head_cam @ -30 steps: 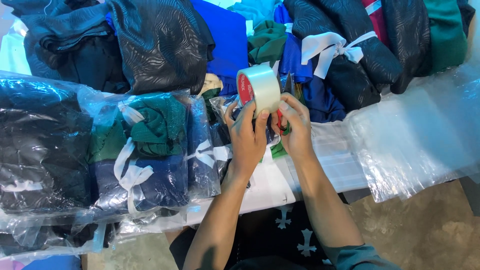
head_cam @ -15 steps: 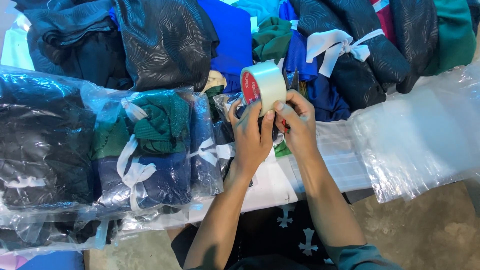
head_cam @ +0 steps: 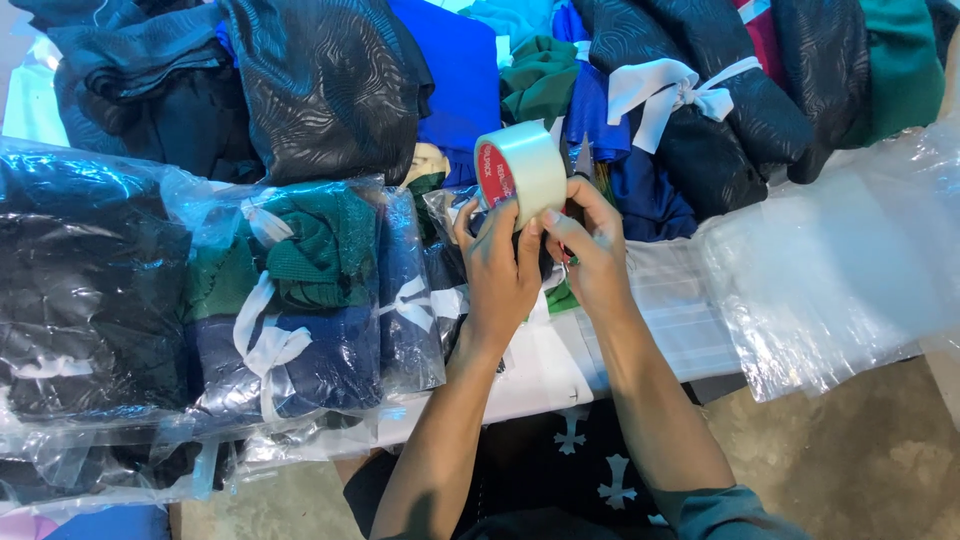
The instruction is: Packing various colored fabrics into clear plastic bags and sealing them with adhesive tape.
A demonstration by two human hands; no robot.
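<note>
A roll of clear packing tape (head_cam: 522,172) with a red inner core is held up over the table's middle. My left hand (head_cam: 497,268) grips the roll from below, thumb and fingers on its outer face. My right hand (head_cam: 590,250) is beside it, fingertips pinching at the roll's edge, with something red partly hidden under the fingers. Under the hands lie a small clear bag with dark cloth and a green piece (head_cam: 560,297).
Clear bags of folded clothes tied with white ribbon (head_cam: 300,290) fill the left. A dark bagged bundle (head_cam: 80,280) lies far left. Loose dark, blue and green garments (head_cam: 330,80) pile at the back. Empty clear plastic bags (head_cam: 830,270) lie right. The white table edge (head_cam: 540,375) is near me.
Both hands with the tape roll have stayed almost in place; the roll has tilted slightly and the right fingers have shifted along its edge.
</note>
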